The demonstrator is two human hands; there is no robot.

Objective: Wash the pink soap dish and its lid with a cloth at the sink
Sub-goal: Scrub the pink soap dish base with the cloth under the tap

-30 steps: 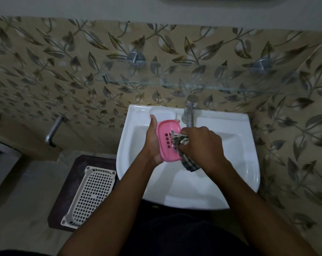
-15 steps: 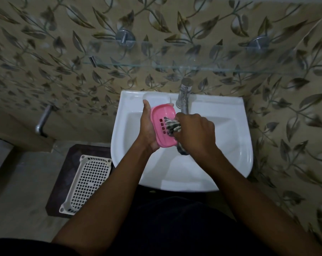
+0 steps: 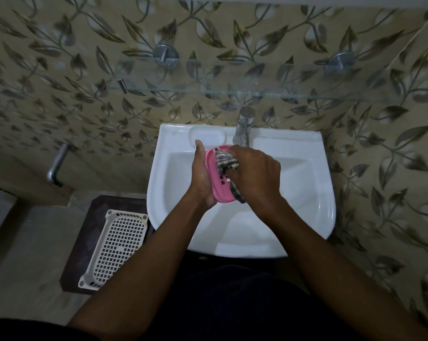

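counting two hands, left hand (image 3: 203,179) and right hand (image 3: 256,175); one pink soap dish (image 3: 220,190); one checked cloth (image 3: 226,161); one sink (image 3: 299,178); one tap (image 3: 243,126); one glass shelf (image 3: 232,92); two metal mounts (image 3: 165,55); one white basket (image 3: 117,244); one dark mat (image 3: 80,254).

No text, label, brand, number or sign can be read anywhere. The pink soap dish (image 3: 217,185), the striped cloth (image 3: 226,161), the white sink (image 3: 306,193), the tap (image 3: 243,126) and the white basket (image 3: 117,244) carry no legible marking; the wall (image 3: 60,94) bears only a leaf pattern.
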